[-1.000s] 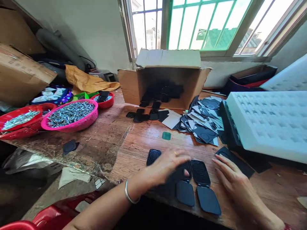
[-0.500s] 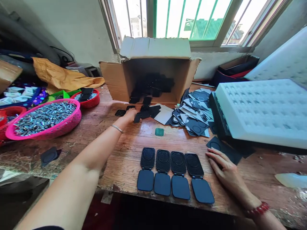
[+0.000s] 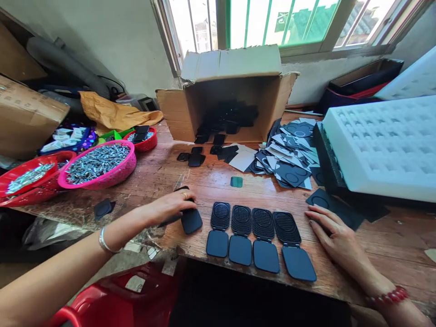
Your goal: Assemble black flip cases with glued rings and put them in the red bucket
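Left of the row of four groove-faced hinged black plates, the left hand clasps smooth, round-cornered black pieces; right of it, the right hand lies loosely splayed beside a matte sheet.

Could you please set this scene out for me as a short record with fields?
Left hand: on black pieces, grip unclear
Right hand: open, at a dark sheet
Between hands: four open black cases in a row
Behind: cardboard box holding dark pieces
Left side: pink basket of metal parts
Right side: white block, pile of cards
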Action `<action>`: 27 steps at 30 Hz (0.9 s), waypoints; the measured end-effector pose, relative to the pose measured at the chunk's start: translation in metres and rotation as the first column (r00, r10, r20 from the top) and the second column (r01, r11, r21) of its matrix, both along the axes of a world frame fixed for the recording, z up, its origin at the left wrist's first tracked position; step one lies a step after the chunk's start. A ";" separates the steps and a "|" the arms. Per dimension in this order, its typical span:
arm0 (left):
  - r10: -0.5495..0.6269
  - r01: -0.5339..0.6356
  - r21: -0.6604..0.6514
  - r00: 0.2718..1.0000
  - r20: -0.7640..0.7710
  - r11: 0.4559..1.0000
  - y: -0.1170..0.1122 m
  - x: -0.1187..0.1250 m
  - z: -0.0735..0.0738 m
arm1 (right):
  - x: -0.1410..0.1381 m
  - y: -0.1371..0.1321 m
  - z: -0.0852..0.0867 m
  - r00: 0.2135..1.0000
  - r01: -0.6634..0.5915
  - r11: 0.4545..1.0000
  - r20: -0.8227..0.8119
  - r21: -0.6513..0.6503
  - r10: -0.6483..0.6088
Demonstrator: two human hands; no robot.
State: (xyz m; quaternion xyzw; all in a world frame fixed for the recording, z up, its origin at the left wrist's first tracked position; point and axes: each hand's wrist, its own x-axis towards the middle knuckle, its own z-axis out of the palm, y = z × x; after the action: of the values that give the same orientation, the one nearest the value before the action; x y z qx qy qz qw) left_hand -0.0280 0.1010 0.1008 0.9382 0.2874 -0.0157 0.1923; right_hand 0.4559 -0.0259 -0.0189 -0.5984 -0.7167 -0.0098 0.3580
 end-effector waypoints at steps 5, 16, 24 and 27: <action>0.049 -0.049 -0.034 0.999 -0.002 0.998 -0.031 -0.005 -0.012 | 0.002 0.000 -0.001 0.999 -0.012 1.000 0.047 0.024 0.011; 0.321 -0.321 -0.020 0.937 0.139 0.947 -0.058 -0.010 -0.067 | -0.018 -0.012 0.024 0.995 -0.101 0.995 -0.016 -0.007 0.101; 0.308 -0.324 0.031 0.922 0.235 0.946 -0.063 0.006 -0.100 | -0.047 -0.051 0.030 0.957 -0.279 0.928 0.013 -0.248 0.291; 0.317 -0.332 0.022 0.915 0.248 0.943 -0.058 0.006 -0.111 | -0.052 -0.053 0.030 0.963 -0.250 0.926 0.031 -0.283 0.269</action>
State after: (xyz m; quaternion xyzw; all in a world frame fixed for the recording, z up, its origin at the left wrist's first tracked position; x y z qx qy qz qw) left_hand -0.0225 0.0431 -0.0100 0.8780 0.4139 0.1397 0.1955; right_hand 0.4037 -0.0789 0.0111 -0.5416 -0.7958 0.1171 0.2442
